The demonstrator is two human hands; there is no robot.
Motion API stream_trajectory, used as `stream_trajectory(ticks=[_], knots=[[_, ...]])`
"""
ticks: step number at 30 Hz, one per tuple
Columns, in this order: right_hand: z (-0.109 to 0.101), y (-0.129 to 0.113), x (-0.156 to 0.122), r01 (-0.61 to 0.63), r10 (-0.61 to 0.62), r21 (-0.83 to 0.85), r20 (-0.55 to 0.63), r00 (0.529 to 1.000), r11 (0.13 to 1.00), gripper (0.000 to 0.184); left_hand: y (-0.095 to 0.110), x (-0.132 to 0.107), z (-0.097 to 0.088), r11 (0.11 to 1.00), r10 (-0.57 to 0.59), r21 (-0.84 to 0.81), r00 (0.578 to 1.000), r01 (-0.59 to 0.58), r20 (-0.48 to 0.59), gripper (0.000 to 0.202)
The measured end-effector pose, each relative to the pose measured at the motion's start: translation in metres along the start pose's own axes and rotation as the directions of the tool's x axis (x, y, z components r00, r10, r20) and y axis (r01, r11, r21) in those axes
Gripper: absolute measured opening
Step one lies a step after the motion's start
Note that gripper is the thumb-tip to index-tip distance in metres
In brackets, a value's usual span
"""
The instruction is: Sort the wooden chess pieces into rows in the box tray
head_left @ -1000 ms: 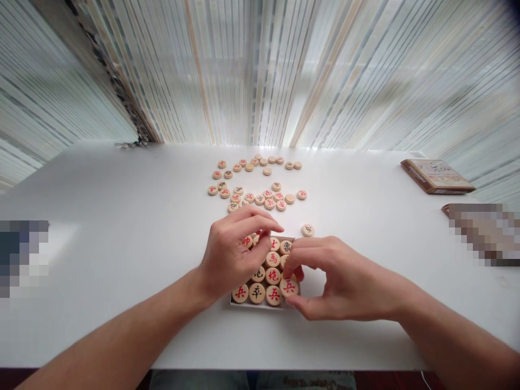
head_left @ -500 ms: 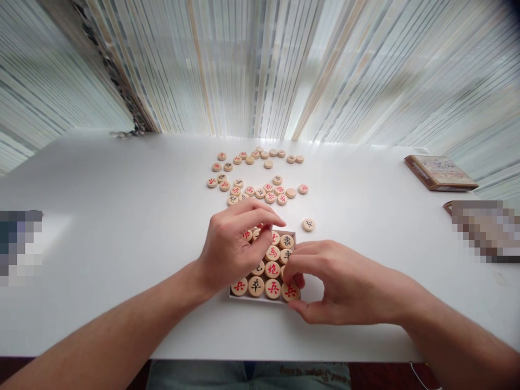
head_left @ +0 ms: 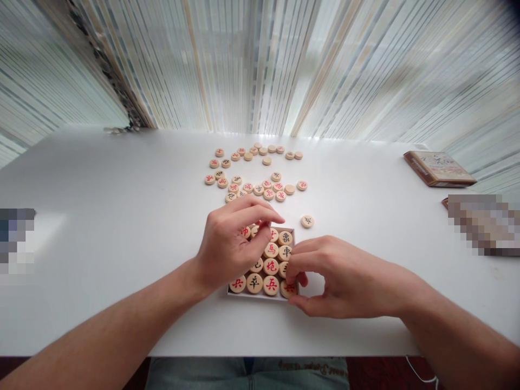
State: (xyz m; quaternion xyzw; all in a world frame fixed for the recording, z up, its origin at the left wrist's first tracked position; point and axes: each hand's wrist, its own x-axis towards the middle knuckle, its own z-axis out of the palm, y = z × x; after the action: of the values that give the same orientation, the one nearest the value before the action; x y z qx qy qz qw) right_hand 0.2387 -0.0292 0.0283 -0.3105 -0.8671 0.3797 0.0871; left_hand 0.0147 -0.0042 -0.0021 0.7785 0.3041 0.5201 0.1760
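Note:
A small white tray (head_left: 260,296) near the table's front edge holds several round wooden chess pieces (head_left: 271,266) with red or black characters. My left hand (head_left: 231,244) is curled over the tray's left side, thumb and forefinger bent together above the pieces; what they hold, if anything, is hidden. At the tray's right edge my right hand (head_left: 337,276) has its fingertips pressed on a red-marked piece (head_left: 287,289) in the front right corner.
Several loose pieces (head_left: 255,173) lie scattered farther back on the white table (head_left: 122,216), with one single piece (head_left: 307,221) just beyond the tray. A flat brown box (head_left: 439,169) lies at the right. Striped curtains hang behind.
The red-marked piece under my right fingertips has settled lower into the tray's front right corner. Both hands have stayed over the tray, and the view has tilted slightly.

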Motion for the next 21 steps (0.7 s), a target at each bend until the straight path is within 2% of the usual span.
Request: stream_trajectory(ticks=[11, 21], knots=[[-0.0009, 0.0008, 0.0009, 0.033, -0.032, -0.022, 0.048, 0.998, 0.999, 0.014, 0.0001, 0.0001, 0.0, 1.0, -0.001, 0.01, 1.0, 0.001, 0.002, 0.027], [0.001, 0.0001, 0.0026, 0.039, -0.037, -0.056, 0.041, 0.998, 0.998, 0.02, 0.0, -0.0001, 0.0004, 1.0, -0.001, 0.017, 1.0, 0.001, 0.002, 0.028]])
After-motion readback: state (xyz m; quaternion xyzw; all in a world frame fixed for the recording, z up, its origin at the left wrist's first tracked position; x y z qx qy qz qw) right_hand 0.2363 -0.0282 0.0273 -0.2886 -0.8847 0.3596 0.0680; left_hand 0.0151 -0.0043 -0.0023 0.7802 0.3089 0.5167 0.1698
